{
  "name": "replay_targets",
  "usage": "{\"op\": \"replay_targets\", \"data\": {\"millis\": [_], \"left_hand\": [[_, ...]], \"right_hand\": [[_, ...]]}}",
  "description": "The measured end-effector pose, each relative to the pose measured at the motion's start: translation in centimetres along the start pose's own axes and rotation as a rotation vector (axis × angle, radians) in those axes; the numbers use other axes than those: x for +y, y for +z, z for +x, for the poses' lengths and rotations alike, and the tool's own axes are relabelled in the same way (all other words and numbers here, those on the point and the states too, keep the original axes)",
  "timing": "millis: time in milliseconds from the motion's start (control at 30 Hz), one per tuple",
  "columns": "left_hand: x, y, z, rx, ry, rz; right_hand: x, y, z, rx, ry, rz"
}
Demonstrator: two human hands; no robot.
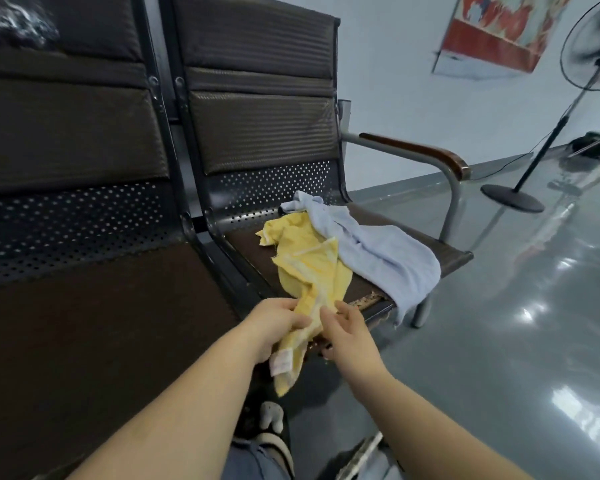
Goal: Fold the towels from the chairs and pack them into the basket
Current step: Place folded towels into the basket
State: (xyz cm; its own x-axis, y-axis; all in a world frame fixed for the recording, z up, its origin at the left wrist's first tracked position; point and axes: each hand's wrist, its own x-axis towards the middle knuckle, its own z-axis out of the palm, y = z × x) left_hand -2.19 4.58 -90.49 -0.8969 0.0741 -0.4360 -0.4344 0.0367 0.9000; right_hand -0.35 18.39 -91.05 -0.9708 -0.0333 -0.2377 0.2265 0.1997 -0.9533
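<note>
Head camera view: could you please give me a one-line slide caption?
Left hand grips the yellow towel as the right hand reaches in; blue towel waits on the chair.

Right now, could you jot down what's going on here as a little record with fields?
setting: row of dark metal chairs on a glossy grey floor
yellow towel: crumpled on the right seat, near end pulled over the front edge
blue towel: crumpled beside it, partly overlapping, one corner hanging off the seat
left hand: grips the yellow towel's near end
right hand: fingers touching the same end
basket: not in view
background: standing fan, wall poster
</note>
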Motion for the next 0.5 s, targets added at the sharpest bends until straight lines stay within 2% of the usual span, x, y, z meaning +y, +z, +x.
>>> {"op": "replay_targets", "data": {"millis": [67, 133, 200, 300, 400, 500], "left_hand": [[0.2, 0.4, -1.9, -0.17, 0.005, -0.018], [0.3, 0.7, -3.7, -0.227, -0.012, 0.003], [0.4, 0.4, -5.1, -0.128, -0.008, -0.072], [0.1, -0.8, -5.7, 0.15, -0.059, -0.278], [-0.1, -3.0, -7.7, 0.226, -0.049, -0.463], [-0.4, -6.9, -10.5, 0.268, 0.031, -0.549]], "right_hand": [[-0.5, 0.3, 0.8, 0.049, 0.096, 0.206], [-1.5, 0.4, 1.2, 0.098, 0.101, 0.35], [-2.3, 0.8, 1.0, 0.051, 0.087, 0.371], [-3.9, 2.7, -0.8, -0.113, 0.04, 0.321], [-5.3, 5.6, -3.3, -0.298, -0.02, 0.219], [-6.7, 9.4, -5.7, -0.397, -0.129, 0.059]]}}
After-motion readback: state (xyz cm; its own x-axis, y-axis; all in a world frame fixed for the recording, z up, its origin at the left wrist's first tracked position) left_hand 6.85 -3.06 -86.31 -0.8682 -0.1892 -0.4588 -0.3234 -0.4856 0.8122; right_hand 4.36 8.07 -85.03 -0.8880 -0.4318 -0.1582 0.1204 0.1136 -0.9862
